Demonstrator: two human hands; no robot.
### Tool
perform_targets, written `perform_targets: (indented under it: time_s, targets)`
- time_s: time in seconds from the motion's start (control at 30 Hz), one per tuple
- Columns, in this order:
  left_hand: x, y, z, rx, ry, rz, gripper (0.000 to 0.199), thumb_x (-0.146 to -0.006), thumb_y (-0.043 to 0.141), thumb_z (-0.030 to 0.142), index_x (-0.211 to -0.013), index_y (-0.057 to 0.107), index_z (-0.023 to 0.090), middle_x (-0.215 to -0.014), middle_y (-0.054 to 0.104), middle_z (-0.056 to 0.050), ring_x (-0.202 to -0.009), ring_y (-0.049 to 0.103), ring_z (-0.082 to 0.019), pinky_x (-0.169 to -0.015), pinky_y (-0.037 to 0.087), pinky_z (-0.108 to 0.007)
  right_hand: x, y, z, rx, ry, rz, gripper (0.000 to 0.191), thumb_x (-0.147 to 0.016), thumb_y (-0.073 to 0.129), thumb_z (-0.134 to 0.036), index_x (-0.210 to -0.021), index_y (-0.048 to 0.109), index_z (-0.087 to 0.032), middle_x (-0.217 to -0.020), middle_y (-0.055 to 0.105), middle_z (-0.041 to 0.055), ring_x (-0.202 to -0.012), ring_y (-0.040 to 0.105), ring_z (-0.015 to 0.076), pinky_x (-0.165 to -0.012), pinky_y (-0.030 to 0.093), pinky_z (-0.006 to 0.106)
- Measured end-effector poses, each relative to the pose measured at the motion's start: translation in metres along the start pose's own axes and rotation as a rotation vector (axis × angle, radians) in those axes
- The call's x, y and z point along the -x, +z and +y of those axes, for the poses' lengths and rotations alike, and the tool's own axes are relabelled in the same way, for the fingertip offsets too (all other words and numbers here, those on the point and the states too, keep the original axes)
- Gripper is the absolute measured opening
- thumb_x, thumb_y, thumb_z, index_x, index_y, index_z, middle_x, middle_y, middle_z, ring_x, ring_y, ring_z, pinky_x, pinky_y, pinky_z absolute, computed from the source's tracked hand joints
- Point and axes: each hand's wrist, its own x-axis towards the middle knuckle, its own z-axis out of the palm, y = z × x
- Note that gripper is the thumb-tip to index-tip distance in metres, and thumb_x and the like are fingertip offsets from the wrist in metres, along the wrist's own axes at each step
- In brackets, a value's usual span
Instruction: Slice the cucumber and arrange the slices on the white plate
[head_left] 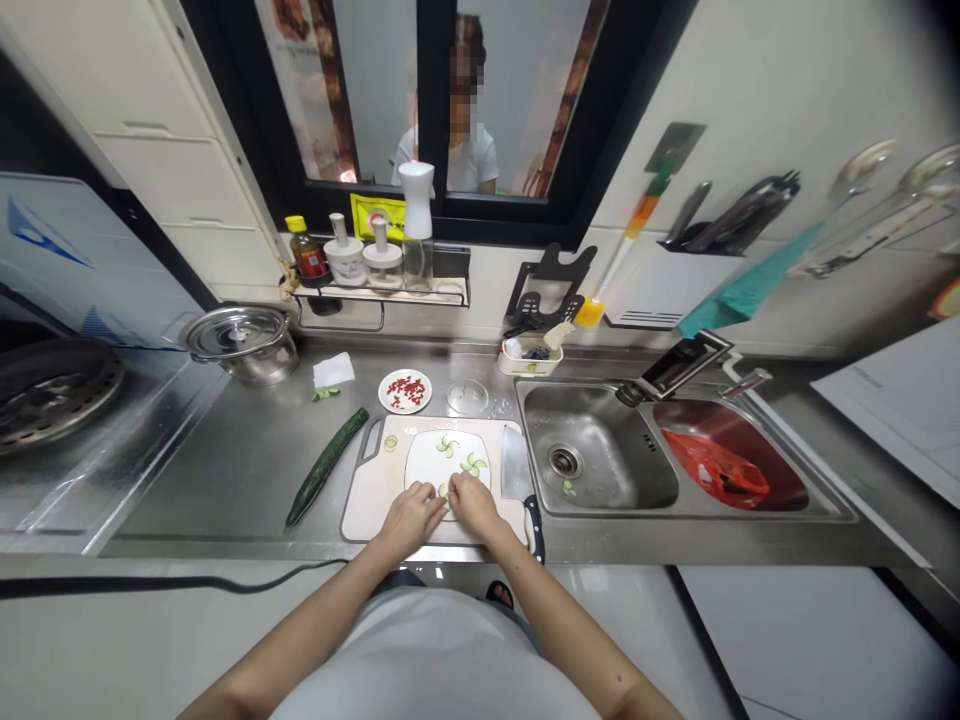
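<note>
Both hands meet over the near edge of a white squarish plate (424, 458), which lies on a pale cutting board (373, 500). My left hand (414, 517) and my right hand (472, 505) have their fingertips closed on a thin cucumber slice (442, 491), partly hidden by the fingers. Two flower-like groups of cucumber slices, one farther back (448, 446) and one at the right (473, 464), sit on the plate. A few loose slices (391, 443) rest on the board's upper left. Along the board's right side lies a kitchen knife (516, 465), its black handle towards me.
Left of the board is a whole cucumber (327, 468). Behind it stand a small plate of red pieces (405, 391), a white tissue (333, 370) and a lidded steel pot (244, 345). A double sink (600, 450) is at the right, with a red bag (716, 470) in its far basin.
</note>
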Motion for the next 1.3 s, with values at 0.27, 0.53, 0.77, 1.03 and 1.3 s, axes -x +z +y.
perform_targets:
  time_s: [0.27, 0.53, 0.77, 1.03, 1.3]
  targets:
    - [-0.002, 0.001, -0.001, -0.015, 0.022, 0.027, 0.029, -0.096, 0.041, 0.033, -0.095, 0.067, 0.02, -0.088, 0.056, -0.006, -0.084, 0.049, -0.018, -0.074, 0.043, -0.03, 0.0, 0.0, -0.002, 0.064, -0.011, -0.015, 0.021, -0.091, 0.041, -0.014, -0.096, 0.062, -0.015, -0.098, 0.064, 0.0098, -0.09, 0.057, 0.0177, -0.072, 0.035, 0.025]
    - [0.0, 0.001, -0.001, -0.028, 0.025, 0.031, 0.029, -0.096, 0.041, 0.032, -0.092, 0.067, 0.02, -0.087, 0.057, -0.006, -0.083, 0.049, -0.018, -0.072, 0.042, -0.03, 0.001, 0.01, -0.002, 0.153, -0.021, 0.003, 0.024, -0.092, 0.04, -0.014, -0.101, 0.062, -0.014, -0.1, 0.064, 0.0114, -0.091, 0.058, 0.0194, -0.073, 0.038, 0.026]
    - [-0.004, -0.004, 0.001, 0.038, -0.062, -0.054, 0.032, -0.095, 0.041, 0.036, -0.092, 0.069, 0.021, -0.089, 0.058, -0.006, -0.086, 0.051, -0.018, -0.074, 0.042, -0.03, 0.004, 0.017, -0.001, 0.196, -0.032, 0.037, 0.02, -0.091, 0.044, -0.015, -0.102, 0.061, -0.016, -0.101, 0.063, 0.0104, -0.094, 0.057, 0.0198, -0.072, 0.039, 0.026]
    - [-0.012, -0.011, 0.004, 0.122, -0.177, -0.134, 0.029, -0.093, 0.044, 0.036, -0.094, 0.071, 0.023, -0.089, 0.061, -0.007, -0.089, 0.054, -0.02, -0.077, 0.041, -0.03, 0.003, 0.014, 0.001, 0.129, -0.021, 0.057, 0.022, -0.092, 0.041, -0.016, -0.101, 0.061, -0.016, -0.101, 0.064, 0.0103, -0.093, 0.057, 0.0193, -0.074, 0.039, 0.027]
    - [-0.012, -0.012, -0.013, 0.245, -0.425, 0.101, 0.026, -0.09, 0.047, 0.032, -0.096, 0.071, 0.022, -0.097, 0.067, -0.006, -0.096, 0.056, -0.02, -0.085, 0.042, -0.03, 0.009, 0.008, 0.008, -0.059, -0.028, 0.186, 0.028, -0.091, 0.042, -0.018, -0.11, 0.062, -0.015, -0.109, 0.065, 0.0111, -0.102, 0.057, 0.0201, -0.085, 0.04, 0.027]
